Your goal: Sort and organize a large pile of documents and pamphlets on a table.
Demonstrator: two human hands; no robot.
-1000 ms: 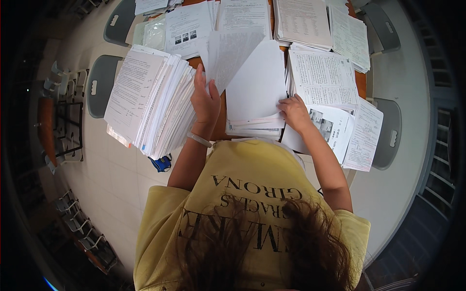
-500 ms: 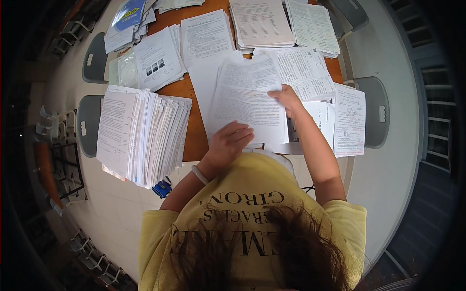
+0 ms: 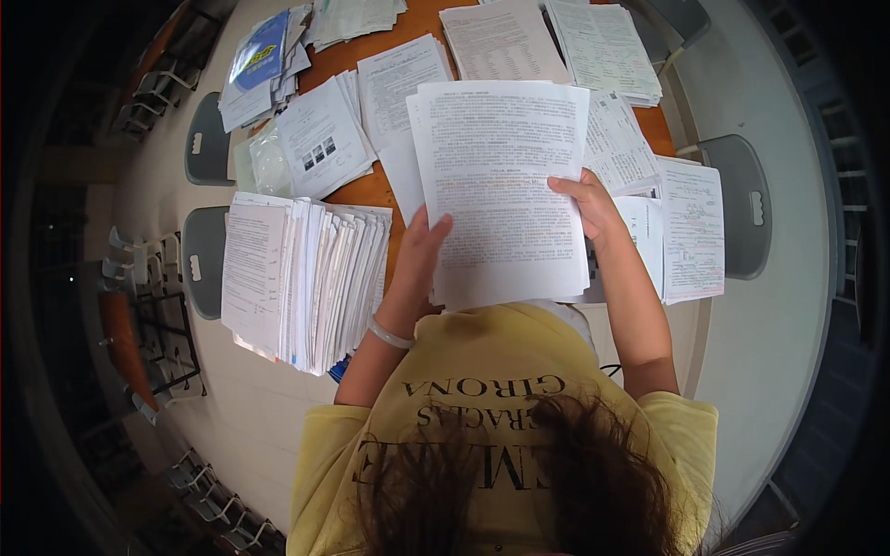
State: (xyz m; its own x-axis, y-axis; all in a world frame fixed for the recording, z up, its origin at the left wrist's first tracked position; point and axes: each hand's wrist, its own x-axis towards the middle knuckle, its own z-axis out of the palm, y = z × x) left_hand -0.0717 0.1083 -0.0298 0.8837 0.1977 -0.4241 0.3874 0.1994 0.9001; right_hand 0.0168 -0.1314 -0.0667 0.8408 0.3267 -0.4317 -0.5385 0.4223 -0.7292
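Tabletop (image 3: 375, 185): orange-brown wood, almost buried in paper, bare strip showing just ahead of the left hand. Biggest item off the left hand's outer side is a thick fanned stack of printed sheets (image 3: 301, 273), overhanging the near edge, well apart from the hand. Beyond both hands: several separate piles of printed pages (image 3: 501, 37), flat on the tabletop, plus a sheet with small photo blocks (image 3: 320, 139) ahead-left and a blue-covered booklet (image 3: 260, 51) far ahead-left. Off the right hand's outer side, loose pages (image 3: 691, 227) lie overlapping, one partly under the forearm. Grey chairs (image 3: 742, 208) sit tucked around the rim on both sides. The held item: a white text-dense sheaf (image 3: 501, 185), lifted clear between the two hands and tilted up toward the face. Change vs half a second back: then the left hand was low near the chest, nothing in it, and only the right touched paper down on the pile; now both grip it and it's up off the pile. My read: picking is done, this looks like the reading or checking step before the sheaf gets placed anywhere. Left hand (image 3: 422, 250): fingers curled over the lower left edge, closed on the sheaf, bracelet on wrist. Right hand (image 3: 593, 208): pinching the right edge, thumb on top, fingers hidden behind, closed on the same sheaf.
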